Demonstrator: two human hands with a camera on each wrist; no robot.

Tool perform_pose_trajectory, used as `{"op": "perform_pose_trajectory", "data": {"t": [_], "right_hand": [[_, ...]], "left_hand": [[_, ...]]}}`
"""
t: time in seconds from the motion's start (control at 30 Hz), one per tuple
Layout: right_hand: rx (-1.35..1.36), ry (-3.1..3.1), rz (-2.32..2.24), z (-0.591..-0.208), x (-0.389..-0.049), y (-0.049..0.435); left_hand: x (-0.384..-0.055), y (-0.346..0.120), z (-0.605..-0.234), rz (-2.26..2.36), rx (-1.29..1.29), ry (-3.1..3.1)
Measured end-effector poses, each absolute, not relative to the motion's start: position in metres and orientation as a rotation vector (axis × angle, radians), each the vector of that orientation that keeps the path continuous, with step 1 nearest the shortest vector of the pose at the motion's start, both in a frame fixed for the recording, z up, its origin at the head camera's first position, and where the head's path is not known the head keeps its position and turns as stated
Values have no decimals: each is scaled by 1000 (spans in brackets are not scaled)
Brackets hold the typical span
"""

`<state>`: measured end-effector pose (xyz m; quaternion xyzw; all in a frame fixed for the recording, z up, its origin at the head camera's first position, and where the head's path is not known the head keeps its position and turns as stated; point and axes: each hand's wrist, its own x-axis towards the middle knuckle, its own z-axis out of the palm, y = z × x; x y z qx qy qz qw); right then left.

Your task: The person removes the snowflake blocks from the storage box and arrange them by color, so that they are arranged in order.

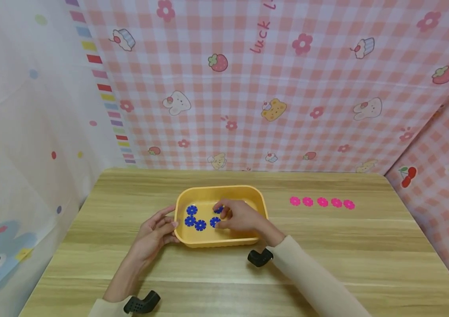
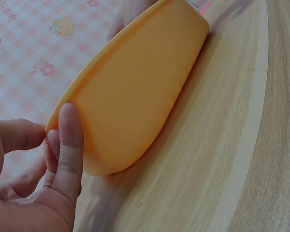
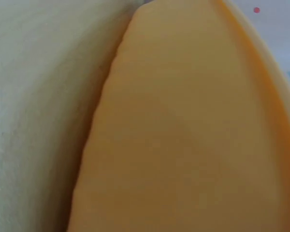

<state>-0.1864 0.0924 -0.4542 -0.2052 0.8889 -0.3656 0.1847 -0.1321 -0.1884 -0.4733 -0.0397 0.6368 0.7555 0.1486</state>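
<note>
A yellow plastic tray (image 1: 221,243) sits on the table with several blue notched discs inside. My left hand (image 1: 153,235) holds its left end, thumb and fingers pinching the rim in the left wrist view. Inside the tray, my right hand (image 1: 243,216) reaches over from the right with thumb and bent index finger apart. Its fingertips are right at a blue disc (image 1: 214,222), and another is partly covered by the fingers. Three more blue discs (image 1: 191,210) lie toward the tray's left end. The right wrist view shows only the tray's outer wall (image 3: 183,121), with the hand out of sight.
A row of several pink notched discs (image 1: 322,202) lies on the wooden table (image 1: 327,246) to the right of the tray. A pink checked cloth (image 1: 248,88) hangs behind the table, with patterned cloths at both sides.
</note>
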Motion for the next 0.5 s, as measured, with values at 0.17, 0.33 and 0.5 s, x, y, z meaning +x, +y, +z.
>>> {"op": "perform_pose_trajectory", "data": {"t": [0.17, 0.33, 0.5], "right_hand": [[-623, 2557, -988, -458, -186, 89], [-658, 2594, -937, -461, -186, 86], [-646, 2607, -927, -463, -186, 87]], "left_hand": [[-133, -188, -473, 2168, -119, 1832], [-132, -187, -473, 2165, -131, 1835], [-132, -186, -472, 2167, -135, 1836]]}}
